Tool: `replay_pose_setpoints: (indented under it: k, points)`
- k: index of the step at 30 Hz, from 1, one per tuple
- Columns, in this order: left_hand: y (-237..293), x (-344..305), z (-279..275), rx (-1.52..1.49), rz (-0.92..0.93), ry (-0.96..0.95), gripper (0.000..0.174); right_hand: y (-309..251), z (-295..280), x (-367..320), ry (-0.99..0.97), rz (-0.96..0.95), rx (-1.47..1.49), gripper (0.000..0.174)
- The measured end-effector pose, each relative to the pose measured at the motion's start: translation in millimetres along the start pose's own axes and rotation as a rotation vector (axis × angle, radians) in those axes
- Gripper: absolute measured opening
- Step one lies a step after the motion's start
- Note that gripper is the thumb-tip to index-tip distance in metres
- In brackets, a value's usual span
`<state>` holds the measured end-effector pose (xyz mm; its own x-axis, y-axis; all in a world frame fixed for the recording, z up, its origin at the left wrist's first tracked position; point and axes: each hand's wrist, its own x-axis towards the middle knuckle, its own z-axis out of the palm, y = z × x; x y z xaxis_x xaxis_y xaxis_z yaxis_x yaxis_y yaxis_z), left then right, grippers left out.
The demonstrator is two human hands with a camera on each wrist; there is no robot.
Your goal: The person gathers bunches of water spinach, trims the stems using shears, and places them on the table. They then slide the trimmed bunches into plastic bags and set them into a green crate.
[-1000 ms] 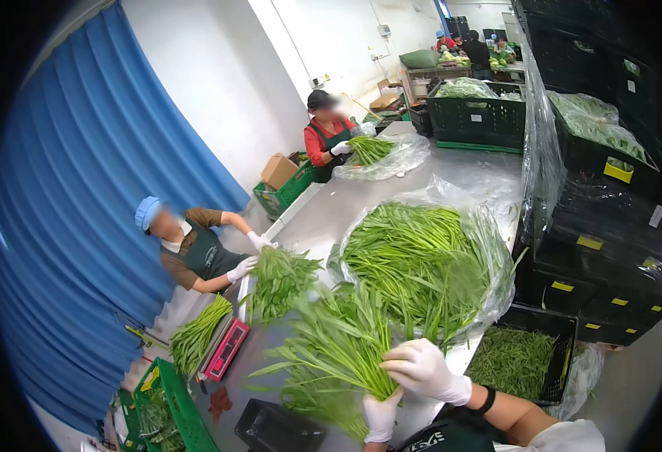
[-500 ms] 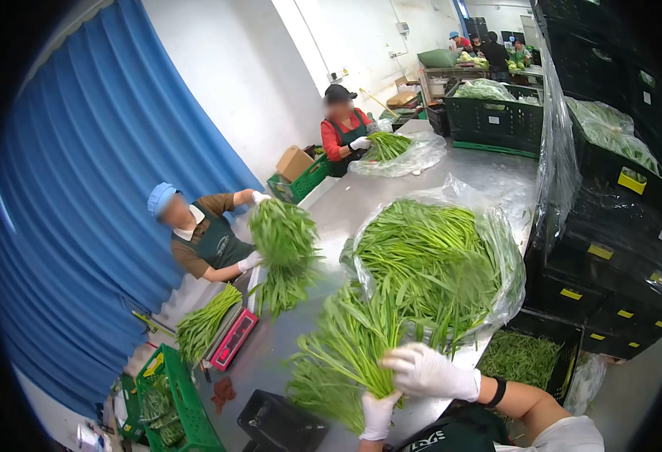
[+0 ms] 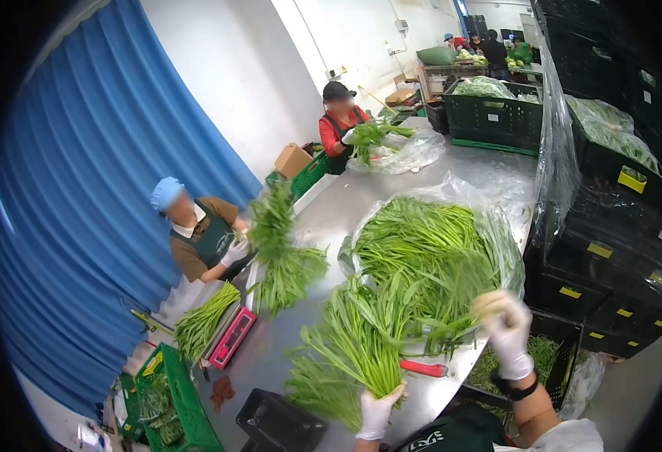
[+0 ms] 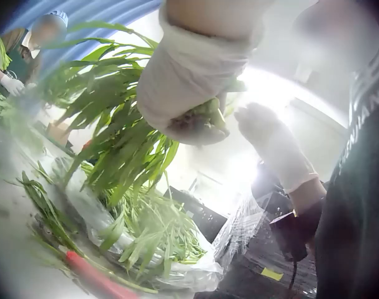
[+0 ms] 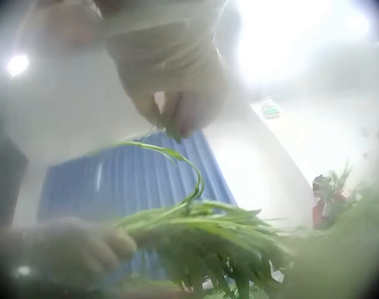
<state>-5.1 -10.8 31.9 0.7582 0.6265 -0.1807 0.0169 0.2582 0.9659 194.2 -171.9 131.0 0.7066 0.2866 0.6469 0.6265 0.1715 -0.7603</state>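
Observation:
My left hand (image 3: pixel 376 414) grips the lower stems of a leafy green bunch (image 3: pixel 361 331), its leaves fanned toward the large pile. The left wrist view has that hand (image 4: pixel 192 87) closed round the stem ends. My right hand (image 3: pixel 506 331) is raised to the right of the bunch, apart from it. Blurred in the right wrist view, its fingers (image 5: pixel 183 115) pinch a small green piece above a curved stalk (image 5: pixel 192 174). Beside the stems lies a red-handled tool (image 3: pixel 423 368). More greens (image 3: pixel 319 392) lie under the bunch's left side.
A plastic-lined pile of greens (image 3: pixel 429 241) spreads ahead. Left are a red scale (image 3: pixel 233 339), a black bin (image 3: pixel 282 422) and a person in a blue cap (image 3: pixel 210 241) handling greens. Stacked black crates (image 3: pixel 610 264) stand right; a person in red (image 3: pixel 338 128) works beyond.
My right hand has moved right and up, away from the bunch, and the red-handled tool has come into view. My left hand keeps its grip. The blue-capped person's greens have shifted left and lower.

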Motion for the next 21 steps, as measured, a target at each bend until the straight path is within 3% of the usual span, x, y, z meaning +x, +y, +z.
replay_pose_setpoints:
  k: [1, 2, 3, 5, 7, 9, 10, 12, 14, 15, 18, 21]
  points:
    - [-1, 0, -2, -0.004, 0.000, 0.005, 0.015, 0, -19, 2, 0.234, 0.229, 0.023, 0.005]
    - [-2, 0, -4, -0.014, 0.014, -0.019, 0.016, 9, -43, 6, 0.347, 0.150, -0.010, 0.008]
    - [-1, 2, -6, -0.024, 0.029, -0.044, 0.017, 18, -69, 8, 0.396, 0.044, -0.229, 0.008]
    - [3, 1, -5, -0.051, 0.024, -0.045, 0.016, 20, -115, 2, 0.341, -0.119, -0.925, 0.014]
    - [4, 0, -6, -0.076, 0.011, -0.053, 0.016, 8, -123, 5, 0.607, -0.148, -1.158, 0.031]
    - [2, 2, -3, -0.074, -0.044, -0.099, 0.018, -1, -119, -4, 0.687, -0.168, -1.003, 0.043]
    - [2, 1, 1, -0.071, -0.052, -0.111, 0.018, -6, -100, -4, 0.661, -0.204, -0.764, 0.039]
    - [7, 1, 10, -0.060, -0.029, -0.163, 0.022, -25, -57, -3, 0.205, -0.306, -0.697, 0.026]
    - [13, -3, 17, -0.049, -0.037, -0.203, 0.024, -21, -3, -3, -0.343, -0.280, -0.387, 0.029]
    - [14, -4, 20, -0.046, -0.043, -0.227, 0.026, -12, 24, -8, -0.494, -0.366, -0.357, 0.030]
    - [7, -6, 12, -0.054, -0.077, -0.302, 0.029, 5, 70, -17, -0.553, -0.445, -0.458, 0.029]
    - [13, -9, 4, -0.077, -0.098, -0.303, 0.034, 7, 80, -7, -0.778, -0.392, -0.455, 0.034]
